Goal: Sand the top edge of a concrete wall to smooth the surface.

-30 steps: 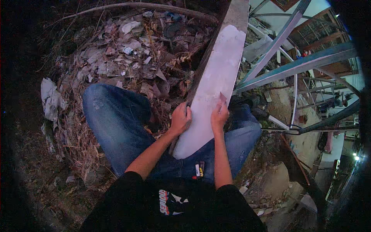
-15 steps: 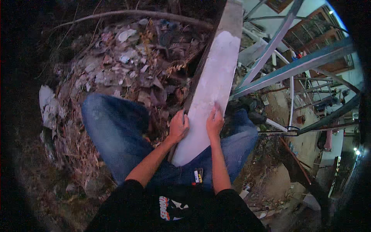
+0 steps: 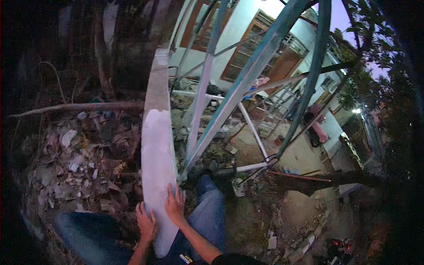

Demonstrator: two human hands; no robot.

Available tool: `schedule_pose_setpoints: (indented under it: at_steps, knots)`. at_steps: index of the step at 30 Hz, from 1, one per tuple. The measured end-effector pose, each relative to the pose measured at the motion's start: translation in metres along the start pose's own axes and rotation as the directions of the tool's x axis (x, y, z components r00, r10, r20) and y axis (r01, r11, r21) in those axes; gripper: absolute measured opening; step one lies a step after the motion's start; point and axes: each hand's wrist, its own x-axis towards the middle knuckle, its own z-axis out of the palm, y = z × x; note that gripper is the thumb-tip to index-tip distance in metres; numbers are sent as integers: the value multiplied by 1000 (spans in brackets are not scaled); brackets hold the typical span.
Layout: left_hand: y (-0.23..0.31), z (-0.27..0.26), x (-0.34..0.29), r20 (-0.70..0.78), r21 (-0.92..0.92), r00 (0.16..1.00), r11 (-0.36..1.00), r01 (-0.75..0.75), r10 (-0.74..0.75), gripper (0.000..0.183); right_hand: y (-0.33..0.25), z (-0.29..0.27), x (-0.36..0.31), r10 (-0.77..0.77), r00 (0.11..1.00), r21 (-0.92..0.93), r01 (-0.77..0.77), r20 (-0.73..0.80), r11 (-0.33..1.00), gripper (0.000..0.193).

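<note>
Between my legs runs a long narrow ledge (image 3: 159,137), coated white on its near part and bare grey further off. My left hand (image 3: 146,221) rests against its left edge, fingers stretched out and apart. A little further along, my right hand (image 3: 175,205) lies on the right side of the ledge with its fingers spread. Neither hand visibly holds anything. My jeans-clad right leg (image 3: 207,214) is beside the ledge, and a small white and yellow object (image 3: 185,259) lies at my lap.
Green-and-white slanted beams (image 3: 240,92) rise close on the right of the ledge. Rubble and litter (image 3: 73,154) cover the ground at left, below a long branch (image 3: 88,106). Behind stands a pale house with a wood-framed window (image 3: 247,48). A white pipe (image 3: 252,167) lies right.
My view has swung up and to the right, bringing the house and trees in. Both hands have gone from curled fingers to fingers stretched out along the ledge.
</note>
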Motion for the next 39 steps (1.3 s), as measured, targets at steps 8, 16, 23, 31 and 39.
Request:
schedule_pose_setpoints:
  at_steps: [8, 16, 23, 31, 39]
  knots:
    - [14, 4, -4, 94, -113, 990, 987, 116, -106, 67, 0, 2, -2, 57, 998, 39, -57, -7, 998, 60]
    - [21, 24, 1, 1, 11, 999, 998, 55, -55, 67, 36, 11, 4, 42, 991, -208, -69, -131, 976, 42]
    - [22, -10, 4, 80, -29, 979, 982, 188, -185, 72, -14, -15, 4, 234, 960, -184, -205, 155, 961, 40]
    - [42, -16, 12, 153, -82, 963, 968, 236, -222, 69, 10, -10, 10, 165, 983, -149, -153, 76, 977, 41]
    - [18, 2, -2, 21, -54, 1000, 998, -16, 18, 70, 29, 30, -10, 80, 981, -65, -93, -176, 994, 41]
